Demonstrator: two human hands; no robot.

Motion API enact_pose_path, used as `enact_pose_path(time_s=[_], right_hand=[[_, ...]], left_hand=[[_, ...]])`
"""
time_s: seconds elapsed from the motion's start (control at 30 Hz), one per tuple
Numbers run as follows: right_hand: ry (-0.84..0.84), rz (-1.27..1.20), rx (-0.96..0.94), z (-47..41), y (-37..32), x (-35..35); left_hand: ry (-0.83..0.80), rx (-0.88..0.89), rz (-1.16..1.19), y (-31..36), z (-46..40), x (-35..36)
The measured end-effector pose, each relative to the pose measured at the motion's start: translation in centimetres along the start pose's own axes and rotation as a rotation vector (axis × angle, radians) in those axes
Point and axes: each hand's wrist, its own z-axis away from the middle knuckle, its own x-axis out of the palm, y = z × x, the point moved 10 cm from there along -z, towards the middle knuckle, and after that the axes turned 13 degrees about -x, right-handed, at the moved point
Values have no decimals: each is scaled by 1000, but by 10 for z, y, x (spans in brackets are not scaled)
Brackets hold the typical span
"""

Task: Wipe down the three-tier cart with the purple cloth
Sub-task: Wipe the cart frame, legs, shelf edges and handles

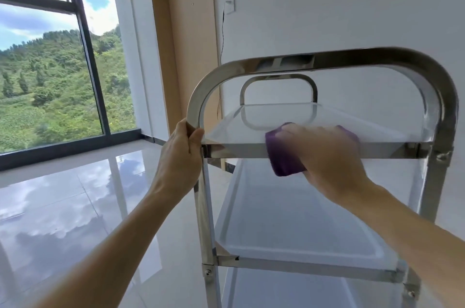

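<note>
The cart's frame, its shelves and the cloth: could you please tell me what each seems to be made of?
The frame looks like polished stainless steel: mirror-bright, reflecting the room. The top shelf seems a smooth, pale sheet with a soft sheen, perhaps brushed steel or plastic; glare leaves it open. The purple cloth looks like soft, matte fabric, possibly microfibre, bunched under the right hand.

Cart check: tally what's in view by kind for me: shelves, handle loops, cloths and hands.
Shelves: 3: top shelf, middle shelf, bottom shelf
Handle loops: 2: near handle, far handle
Cloths: 1: purple cloth
Hands: 2: left hand, right hand
Total: 8
</note>
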Motion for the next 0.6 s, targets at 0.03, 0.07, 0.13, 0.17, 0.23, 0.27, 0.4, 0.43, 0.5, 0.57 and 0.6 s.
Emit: enact_pose_path(time_s=[0.03,0.07,0.13,0.17,0.23,0.27,0.4,0.43,0.5,0.57,0.6], right_hand=[[5,23,10,14,15,-4],[-6,39,26,25,26,-6],[-38,50,67,34,36,-7],[-41,45,83,32,34,-7],[-51,13,96,19,20,-4],[-68,-11,93,8,9,-1],[-157,-87,39,-40,-41,17],[-172,-94,16,-48,-50,20],[-185,-94,-18,-52,-54,22],[-173,-86,-27,-41,-41,18],[-165,-80,-20,-33,-31,14]], left_hand=[[3,1,-2,1,0,0],[6,3,2,2,1,1],[10,1,27,3,4,3],[12,-6,43,3,5,4],[16,-27,64,3,7,3],[19,-30,62,4,8,2],[2,-36,67,7,9,1],[5,-39,69,7,10,0],[7,-44,61,6,9,-2],[2,-47,43,3,7,-2],[-1,-50,34,2,7,-2]])
